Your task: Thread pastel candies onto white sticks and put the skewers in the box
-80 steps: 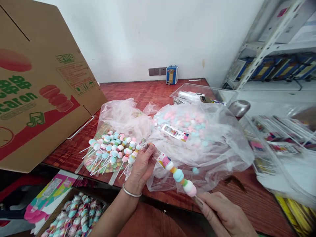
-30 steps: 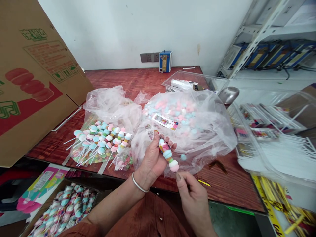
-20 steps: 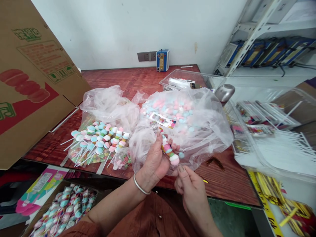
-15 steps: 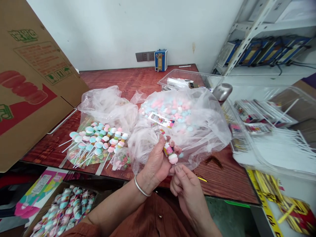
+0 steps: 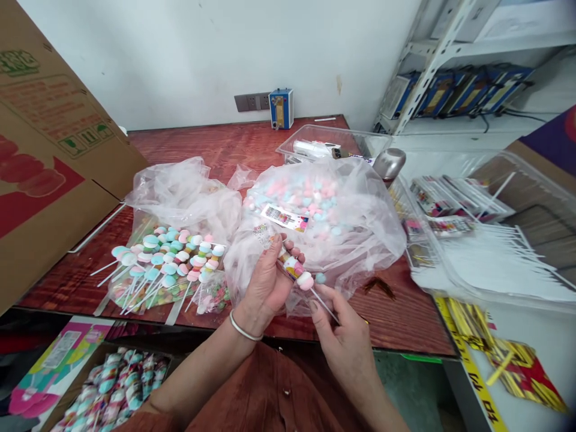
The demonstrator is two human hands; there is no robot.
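My left hand is closed around a marshmallow skewer, whose clear wrapper carries a printed label. A pink-and-white marshmallow shows at its lower end, and its white stick slants down to the right. My right hand holds that stick loosely, running between thumb and forefinger; its other fingers are partly hidden. Behind the hands, a large clear bag contains loose pink, blue and white marshmallows. A printed label strip rests on this bag. Many threaded marshmallow skewers lie in a pile to the left.
A tall cardboard box stands at left, and an open box of wrapped marshmallow skewers sits below the table edge. On the right, a clear plastic bin contains white sticks and labels. Gold twist ties lie near it.
The right fingers have loosened from their pinch below the lowest marshmallow, and the stick now shows between thumb and forefinger. The view has turned slightly right.
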